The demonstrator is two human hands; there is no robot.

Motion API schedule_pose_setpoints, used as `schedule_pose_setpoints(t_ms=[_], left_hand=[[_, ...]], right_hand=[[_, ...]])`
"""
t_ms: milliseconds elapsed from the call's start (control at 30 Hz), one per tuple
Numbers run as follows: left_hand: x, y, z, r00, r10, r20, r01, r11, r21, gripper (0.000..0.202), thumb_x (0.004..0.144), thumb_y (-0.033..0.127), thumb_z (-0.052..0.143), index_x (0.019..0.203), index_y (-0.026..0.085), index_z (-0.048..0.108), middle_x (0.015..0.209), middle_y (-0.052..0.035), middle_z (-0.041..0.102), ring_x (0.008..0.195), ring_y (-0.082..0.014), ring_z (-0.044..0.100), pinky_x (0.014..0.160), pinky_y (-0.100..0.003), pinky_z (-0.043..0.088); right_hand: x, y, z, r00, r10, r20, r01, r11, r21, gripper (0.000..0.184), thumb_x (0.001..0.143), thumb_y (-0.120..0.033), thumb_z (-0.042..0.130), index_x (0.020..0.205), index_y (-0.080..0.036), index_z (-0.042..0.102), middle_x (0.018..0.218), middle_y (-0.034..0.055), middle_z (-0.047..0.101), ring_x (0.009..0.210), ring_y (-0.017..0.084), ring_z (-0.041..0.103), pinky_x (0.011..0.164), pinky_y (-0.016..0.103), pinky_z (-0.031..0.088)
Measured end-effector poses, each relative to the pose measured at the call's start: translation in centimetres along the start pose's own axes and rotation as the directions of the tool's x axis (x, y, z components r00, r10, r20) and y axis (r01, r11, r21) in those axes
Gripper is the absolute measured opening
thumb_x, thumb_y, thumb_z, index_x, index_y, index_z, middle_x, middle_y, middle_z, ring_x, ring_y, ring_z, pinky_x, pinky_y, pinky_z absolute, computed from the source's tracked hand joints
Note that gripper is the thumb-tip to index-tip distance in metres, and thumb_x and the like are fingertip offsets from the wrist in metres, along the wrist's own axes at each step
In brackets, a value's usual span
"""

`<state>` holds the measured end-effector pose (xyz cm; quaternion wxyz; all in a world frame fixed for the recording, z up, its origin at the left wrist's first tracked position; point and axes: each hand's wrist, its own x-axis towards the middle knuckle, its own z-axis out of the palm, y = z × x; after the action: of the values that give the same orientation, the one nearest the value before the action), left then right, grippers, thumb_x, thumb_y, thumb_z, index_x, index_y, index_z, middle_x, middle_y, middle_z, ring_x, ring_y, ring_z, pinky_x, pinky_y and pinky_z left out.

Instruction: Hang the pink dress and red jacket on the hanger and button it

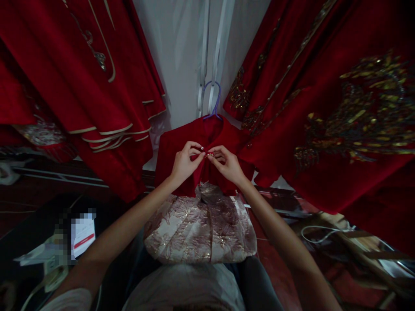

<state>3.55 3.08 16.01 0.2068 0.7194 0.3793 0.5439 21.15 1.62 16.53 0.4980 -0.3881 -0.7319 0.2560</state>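
Observation:
A short red jacket (170,144) hangs in front of me on a purple hanger (218,100). My left hand (187,162) pinches its front edge on one side of the opening, thumb against fingertip. Opposite it, my right hand (227,165) pinches the other side, and the fingertips of both hands nearly meet at the middle. A small shiny fastening (210,154) shows between them, too small to make out in detail. Pale pink-gold brocade cloth (204,231) spreads below the jacket, over my lap.
Red garments with pale piping (110,99) hang at the left. More red garments with gold and sequin embroidery (363,116) hang at the right. A lit phone-like screen (83,235) lies at lower left. A white cable (319,231) loops over wooden slats at lower right.

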Motion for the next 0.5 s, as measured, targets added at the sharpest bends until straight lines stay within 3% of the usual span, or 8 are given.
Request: schedule_pose_setpoints(t_ms=[133,233,367,500], left_hand=[[0.3,-0.33,-0.09,0.999,-0.025,0.047,0.027,0.999,-0.036,0.022,0.081,0.027,0.062,0.102,0.02,0.059,0.08,-0.0011,0.071,0.074,-0.0127,0.069,0.065,-0.021,0.051],[0.29,-0.28,-0.09,1.0,-0.001,0.026,0.002,0.999,-0.04,0.013,0.081,0.028,0.062,0.09,0.019,0.063,0.084,-0.0024,0.07,0.076,-0.012,0.068,0.067,-0.022,0.052],[0.22,0.13,-0.08,1.0,0.012,0.017,-0.011,0.996,-0.084,0.014,0.08,0.027,0.063,0.09,0.018,0.063,0.086,-0.0031,0.068,0.078,-0.0119,0.066,0.071,-0.023,0.054],[0.34,0.34,-0.25,0.995,0.013,0.094,-0.001,0.992,-0.129,0.015,0.079,0.028,0.063,0.09,0.018,0.063,0.085,-0.0031,0.067,0.077,-0.0122,0.065,0.07,-0.023,0.054]], right_hand=[[-0.06,-0.15,-0.06,1.0,-0.009,0.008,0.009,1.0,-0.007,0.021,0.084,-0.037,0.059,0.098,-0.022,0.059,0.096,0.0036,0.065,0.081,0.014,0.06,0.069,0.026,0.052],[-0.04,-0.16,-0.13,1.0,-0.021,0.009,0.021,1.0,-0.01,0.019,0.084,-0.035,0.059,0.098,-0.022,0.059,0.095,0.0034,0.064,0.08,0.013,0.06,0.069,0.026,0.052],[0.1,-0.06,-0.09,1.0,-0.02,0.003,0.02,0.999,-0.031,0.017,0.084,-0.034,0.059,0.097,-0.022,0.058,0.091,0.0029,0.063,0.078,0.013,0.06,0.068,0.026,0.052],[0.11,0.01,0.05,1.0,0.005,-0.003,-0.005,1.0,-0.015,0.019,0.084,-0.036,0.059,0.096,-0.022,0.056,0.092,0.003,0.063,0.078,0.013,0.061,0.068,0.026,0.053]])
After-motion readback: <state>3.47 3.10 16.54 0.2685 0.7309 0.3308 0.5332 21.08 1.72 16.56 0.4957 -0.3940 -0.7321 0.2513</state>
